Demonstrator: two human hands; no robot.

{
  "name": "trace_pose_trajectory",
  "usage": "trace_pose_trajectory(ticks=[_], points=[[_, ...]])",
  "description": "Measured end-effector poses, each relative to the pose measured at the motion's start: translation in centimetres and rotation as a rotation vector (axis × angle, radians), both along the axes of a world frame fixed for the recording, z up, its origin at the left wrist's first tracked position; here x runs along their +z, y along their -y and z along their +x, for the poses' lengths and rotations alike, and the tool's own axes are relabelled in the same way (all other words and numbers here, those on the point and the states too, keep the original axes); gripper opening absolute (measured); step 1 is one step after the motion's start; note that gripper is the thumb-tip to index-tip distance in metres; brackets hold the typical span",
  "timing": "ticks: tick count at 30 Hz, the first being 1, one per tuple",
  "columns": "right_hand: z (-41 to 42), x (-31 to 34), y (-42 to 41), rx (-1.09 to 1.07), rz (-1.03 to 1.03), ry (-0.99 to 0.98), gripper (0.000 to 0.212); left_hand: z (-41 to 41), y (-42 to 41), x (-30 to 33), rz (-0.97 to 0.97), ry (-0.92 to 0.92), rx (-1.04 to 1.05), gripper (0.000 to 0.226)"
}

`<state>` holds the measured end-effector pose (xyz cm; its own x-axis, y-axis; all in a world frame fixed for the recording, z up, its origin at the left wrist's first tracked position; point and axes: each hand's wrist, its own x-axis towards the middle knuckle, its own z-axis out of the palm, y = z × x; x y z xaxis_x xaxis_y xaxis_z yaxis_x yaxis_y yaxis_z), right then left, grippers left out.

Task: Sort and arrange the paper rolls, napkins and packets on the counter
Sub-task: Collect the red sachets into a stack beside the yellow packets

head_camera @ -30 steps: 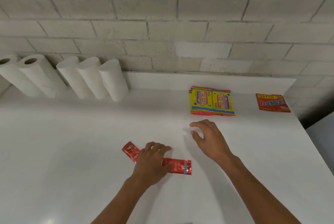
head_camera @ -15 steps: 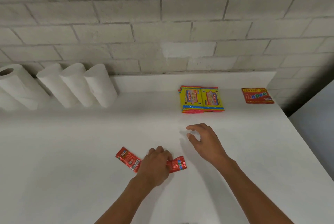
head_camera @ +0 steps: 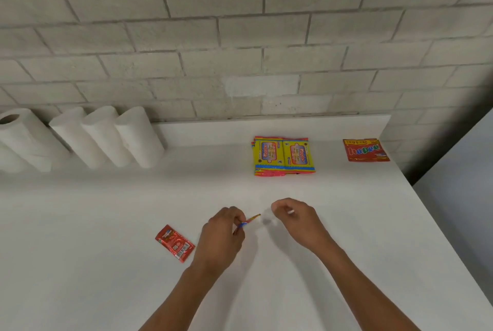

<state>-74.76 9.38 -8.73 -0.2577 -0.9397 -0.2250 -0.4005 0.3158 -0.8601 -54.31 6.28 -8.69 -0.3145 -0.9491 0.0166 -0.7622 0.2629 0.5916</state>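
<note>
Rolls [head_camera: 106,138] lining wall, yellow packets [head_camera: 283,156] stacked: looking sorted. Left hand [head_camera: 222,237] pinching sachet [head_camera: 250,221]; right hand [head_camera: 296,217] curling, apparently empty. Second sachet [head_camera: 174,243] waiting.

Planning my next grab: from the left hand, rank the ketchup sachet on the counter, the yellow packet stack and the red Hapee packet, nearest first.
From the left hand:
1. Ketchup sachet, just to its left.
2. Yellow packet stack, farther back, right.
3. Red Hapee packet, far right corner.
</note>
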Motion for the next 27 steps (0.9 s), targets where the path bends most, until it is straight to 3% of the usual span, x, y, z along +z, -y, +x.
trace_pose_trajectory(ticks=[5, 10, 16, 27], points=[[-0.9, 2.4, -0.8, 0.039, 0.193, 0.355, 0.040, -2.4, -1.4, 0.3, -0.324, -0.069, -0.045, 0.025], [-3.7, 3.1, -1.6, 0.103, 0.163, 0.531, 0.026, -4.9, -2.5, -0.2, -0.503, -0.038, -0.120, 0.031], [-8.2, 3.0, -1.7, 0.112, 0.155, 0.541, 0.022, -8.4, -4.0, -0.3, -0.302, -0.188, -0.082, 0.038], [-15.6, 2.7, -1.0, 0.155, 0.137, 0.371, 0.024, -15.1, -3.8, 0.3, 0.018, -0.263, 0.085, 0.035]])
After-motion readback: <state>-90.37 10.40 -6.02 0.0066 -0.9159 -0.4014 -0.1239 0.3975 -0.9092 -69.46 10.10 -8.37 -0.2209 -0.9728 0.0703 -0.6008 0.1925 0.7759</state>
